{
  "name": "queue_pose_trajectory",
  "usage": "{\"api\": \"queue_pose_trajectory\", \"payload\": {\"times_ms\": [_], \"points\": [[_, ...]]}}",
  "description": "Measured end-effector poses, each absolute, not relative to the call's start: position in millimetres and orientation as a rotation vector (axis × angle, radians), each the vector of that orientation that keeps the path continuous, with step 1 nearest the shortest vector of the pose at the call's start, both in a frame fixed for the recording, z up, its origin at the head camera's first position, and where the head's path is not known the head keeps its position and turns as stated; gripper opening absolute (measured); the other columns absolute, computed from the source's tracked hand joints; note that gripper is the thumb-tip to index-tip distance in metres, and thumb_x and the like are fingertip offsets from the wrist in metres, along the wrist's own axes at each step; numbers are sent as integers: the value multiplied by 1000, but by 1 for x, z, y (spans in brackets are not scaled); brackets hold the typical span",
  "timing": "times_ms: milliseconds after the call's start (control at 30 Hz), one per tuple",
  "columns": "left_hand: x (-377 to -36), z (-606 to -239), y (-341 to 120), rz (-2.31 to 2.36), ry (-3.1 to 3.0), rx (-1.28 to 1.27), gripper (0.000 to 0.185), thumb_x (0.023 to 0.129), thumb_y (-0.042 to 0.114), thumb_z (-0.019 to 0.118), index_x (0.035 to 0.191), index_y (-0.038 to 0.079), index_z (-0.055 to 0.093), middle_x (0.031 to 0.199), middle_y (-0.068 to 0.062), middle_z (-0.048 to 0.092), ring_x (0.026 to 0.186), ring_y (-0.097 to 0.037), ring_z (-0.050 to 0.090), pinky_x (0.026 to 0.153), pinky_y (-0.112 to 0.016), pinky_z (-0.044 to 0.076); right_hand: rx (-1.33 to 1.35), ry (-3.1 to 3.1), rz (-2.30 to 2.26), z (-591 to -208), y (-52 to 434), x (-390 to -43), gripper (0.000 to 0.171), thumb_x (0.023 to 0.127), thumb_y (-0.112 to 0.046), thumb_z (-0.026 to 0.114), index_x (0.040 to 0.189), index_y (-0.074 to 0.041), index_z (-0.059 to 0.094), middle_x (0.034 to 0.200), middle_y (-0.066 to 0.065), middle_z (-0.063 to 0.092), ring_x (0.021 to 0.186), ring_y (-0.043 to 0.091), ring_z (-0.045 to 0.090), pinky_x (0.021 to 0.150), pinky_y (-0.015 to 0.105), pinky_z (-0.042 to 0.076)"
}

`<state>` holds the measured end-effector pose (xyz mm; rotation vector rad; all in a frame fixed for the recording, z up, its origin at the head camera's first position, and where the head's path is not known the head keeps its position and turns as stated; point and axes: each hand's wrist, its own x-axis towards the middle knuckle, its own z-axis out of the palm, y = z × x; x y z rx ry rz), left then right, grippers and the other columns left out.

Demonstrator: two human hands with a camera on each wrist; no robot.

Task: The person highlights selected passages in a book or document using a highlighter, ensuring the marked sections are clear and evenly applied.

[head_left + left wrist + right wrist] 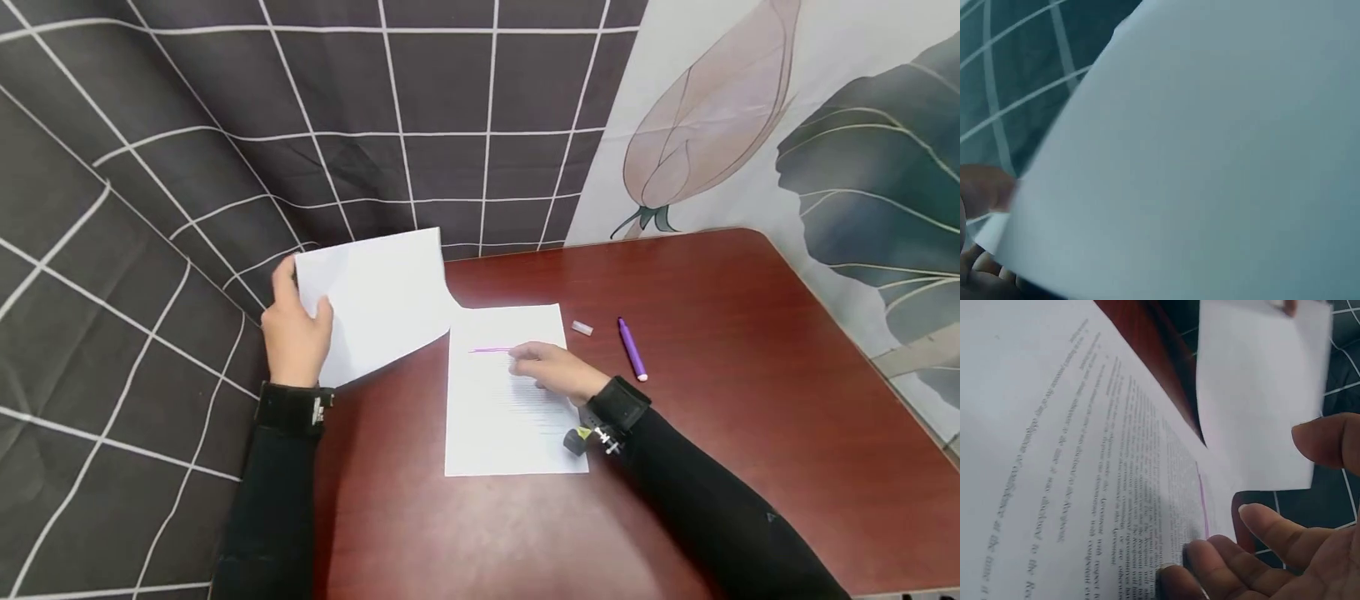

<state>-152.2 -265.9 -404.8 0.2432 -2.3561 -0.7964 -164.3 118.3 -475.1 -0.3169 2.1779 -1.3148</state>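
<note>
— Dark checked cloth behind, red-brown table (750,400) in front. What lies leftmost?

— Left hand (294,332) pinching the near-left edge of a blank sheet (378,300), raised off the table's left edge; its long axis runs up and to the right.

— And to the right?

— Printed page (498,417), flat, long axis toward the viewer. Right hand (558,371) rests on it, fingers extended, gripping nothing. Beyond lie a cap (582,328) and purple marker (632,349), tip pointing away.

Red-brown table (750,417): printed sheet (495,425), pen (632,350), cap (582,328)
</note>
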Motion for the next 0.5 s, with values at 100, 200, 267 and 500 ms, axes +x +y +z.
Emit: {"api": "queue_pose_trajectory", "payload": {"times_ms": [100, 200, 267, 500], "points": [[-159, -416, -281, -815, -2468, 298, 88, 104, -1, 65, 179, 26, 28, 96, -42, 68, 83, -61, 66, 78, -65, 51, -304, 2182, -1322, -479, 118, -163, 62, 112, -33, 63, 163, 1, 55, 166, 25, 59, 142, 40, 61, 121, 60, 53], [-167, -427, -295, -846, -2610, 308, 90, 102, -3, 62, 180, 23, 27, 121, -46, 69, 113, -65, 66, 100, -72, 53, -270, 2171, -1356, -483, 119, -162, 59, 112, -30, 63, 160, 2, 57, 162, 25, 62, 141, 39, 62, 121, 58, 53], [-173, -436, -307, -810, -2738, 319, 78, 100, 1, 62, 174, 14, 40, 141, -46, 63, 132, -65, 61, 114, -77, 47, -252, 2161, -1380, -483, 118, -163, 56, 111, -27, 63, 157, 3, 58, 160, 25, 63, 141, 38, 62, 120, 56, 54], [-180, -454, -328, -641, -3237, 417, 64, 106, 45, 69, 157, 6, 64, 183, -42, -16, 163, -78, 17, 115, -93, 39, -229, 2154, -1394, -486, 115, -162, 49, 111, -27, 64, 151, 2, 63, 156, 22, 65, 135, 35, 63, 115, 50, 57]]}}
